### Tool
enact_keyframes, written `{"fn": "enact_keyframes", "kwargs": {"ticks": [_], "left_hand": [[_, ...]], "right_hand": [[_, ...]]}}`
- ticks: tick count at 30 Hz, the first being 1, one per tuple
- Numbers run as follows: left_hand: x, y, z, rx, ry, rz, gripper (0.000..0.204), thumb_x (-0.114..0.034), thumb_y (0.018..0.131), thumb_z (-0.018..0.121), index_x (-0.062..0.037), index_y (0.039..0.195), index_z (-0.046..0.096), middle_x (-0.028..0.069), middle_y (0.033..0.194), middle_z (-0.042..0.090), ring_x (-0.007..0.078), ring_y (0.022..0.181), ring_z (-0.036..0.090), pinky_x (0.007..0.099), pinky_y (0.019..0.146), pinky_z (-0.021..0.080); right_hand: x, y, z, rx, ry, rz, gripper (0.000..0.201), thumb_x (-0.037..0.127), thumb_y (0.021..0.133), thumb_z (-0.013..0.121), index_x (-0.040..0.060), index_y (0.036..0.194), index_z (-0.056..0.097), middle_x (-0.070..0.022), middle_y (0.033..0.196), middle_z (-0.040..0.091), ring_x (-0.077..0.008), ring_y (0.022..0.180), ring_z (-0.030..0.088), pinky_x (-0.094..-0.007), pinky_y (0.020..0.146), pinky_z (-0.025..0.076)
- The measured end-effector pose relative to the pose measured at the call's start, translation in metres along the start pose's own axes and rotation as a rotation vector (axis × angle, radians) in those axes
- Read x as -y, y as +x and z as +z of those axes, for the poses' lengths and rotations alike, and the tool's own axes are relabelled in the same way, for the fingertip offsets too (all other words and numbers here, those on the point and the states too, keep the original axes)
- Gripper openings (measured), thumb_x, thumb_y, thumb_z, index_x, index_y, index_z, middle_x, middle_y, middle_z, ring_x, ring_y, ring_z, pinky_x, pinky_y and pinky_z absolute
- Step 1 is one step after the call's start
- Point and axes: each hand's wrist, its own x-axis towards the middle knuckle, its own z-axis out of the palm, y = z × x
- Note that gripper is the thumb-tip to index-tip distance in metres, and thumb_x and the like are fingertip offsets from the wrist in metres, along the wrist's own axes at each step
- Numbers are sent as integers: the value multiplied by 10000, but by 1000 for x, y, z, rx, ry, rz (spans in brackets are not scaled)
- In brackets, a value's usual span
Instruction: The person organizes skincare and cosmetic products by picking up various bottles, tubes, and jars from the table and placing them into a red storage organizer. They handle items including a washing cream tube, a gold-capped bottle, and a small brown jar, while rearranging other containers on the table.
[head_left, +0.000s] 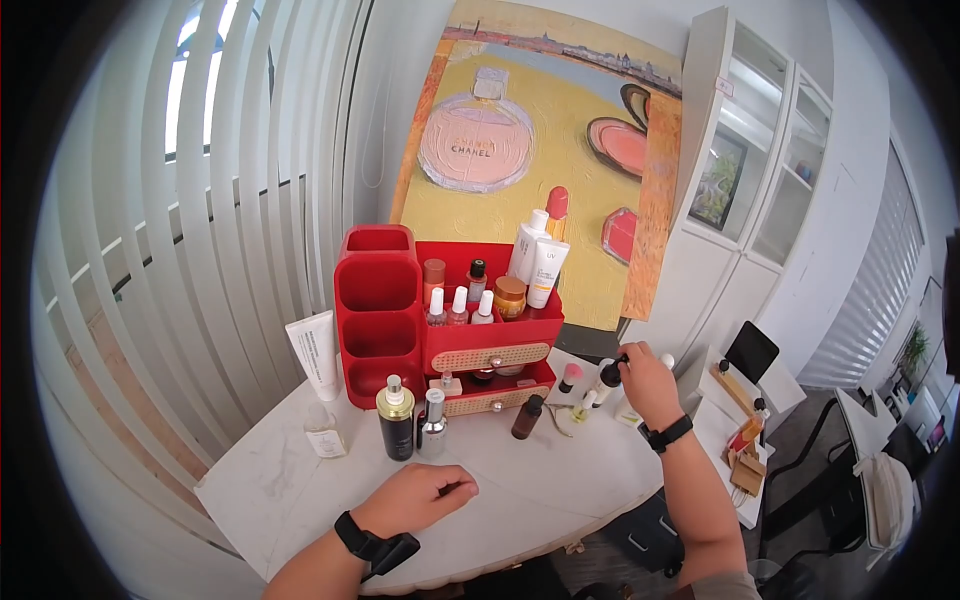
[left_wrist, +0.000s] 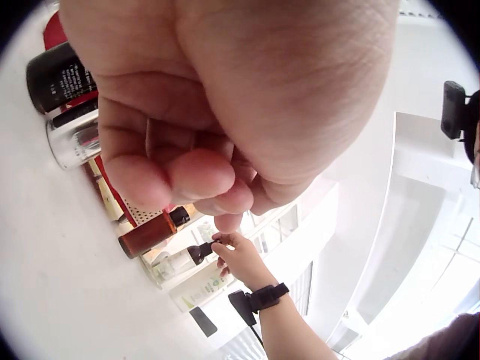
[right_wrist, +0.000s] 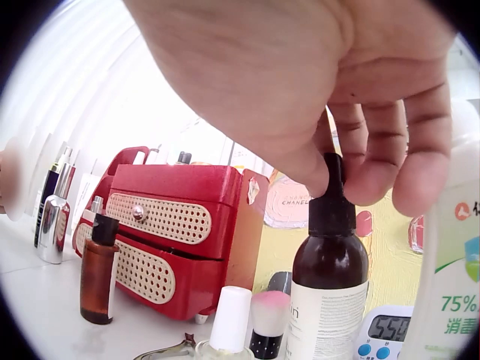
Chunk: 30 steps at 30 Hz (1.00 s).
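In the head view my right hand [head_left: 650,385] is at the right end of the white table, at the top of a dark brown bottle [right_wrist: 330,262]. In the right wrist view its thumb and fingers pinch the bottle's black nozzle top; the bottle stands upright with a white label. Close by are a white-capped clear bottle [right_wrist: 231,322], a pink-tipped brush [right_wrist: 268,319] and a small amber bottle [right_wrist: 99,274] with a black cap. My left hand [head_left: 425,497] is at the table's front, fingers loosely curled and holding nothing, near a black gold-collared bottle [head_left: 396,425] and a silver bottle [head_left: 433,425].
A red organizer [right_wrist: 172,176] with woven drawer fronts stands at the back, its lower drawer partly out, holding several cosmetics. A white tube [head_left: 314,355] leans at its left beside a clear bottle [head_left: 324,435]. A large white bottle [right_wrist: 454,292] and a timer [right_wrist: 384,334] stand at right.
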Motion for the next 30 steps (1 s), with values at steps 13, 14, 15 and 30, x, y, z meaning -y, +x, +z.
{"fn": "enact_keyframes", "kwargs": {"ticks": [13, 14, 15, 30], "left_hand": [[-1, 0, 1, -13, 12, 30, 238, -264, 1003, 628, -34, 1027, 683, 144, 832, 698, 316, 734, 675, 375, 686, 532], [-1, 0, 1, -14, 13, 30, 238, -264, 1003, 628, -34, 1027, 683, 144, 832, 698, 316, 734, 675, 375, 686, 532], [-1, 0, 0, -13, 4, 21, 238, -264, 1003, 628, -34, 1027, 684, 143, 833, 698, 315, 733, 674, 374, 685, 532], [2, 0, 1, -12, 2, 1, 232, -249, 1002, 632, -30, 1050, 692, 123, 826, 694, 253, 723, 653, 338, 695, 524]], "right_hand": [[6, -10, -10, 25, 30, 79, 192, 137, 929, 655, 68, 1098, 597, -118, 1083, 640, -373, 889, 665, -467, 751, 543], [6, -11, -11, 32, 23, 74, 193, 139, 929, 656, 67, 1098, 599, -121, 1081, 639, -372, 891, 665, -465, 753, 544], [6, -11, -13, 37, 17, 69, 194, 142, 929, 658, 65, 1098, 600, -124, 1080, 639, -372, 893, 666, -463, 755, 546], [13, -36, -46, 73, -8, -25, 176, 161, 920, 686, 50, 1043, 628, -109, 1008, 639, -342, 874, 669, -432, 750, 552]]}}
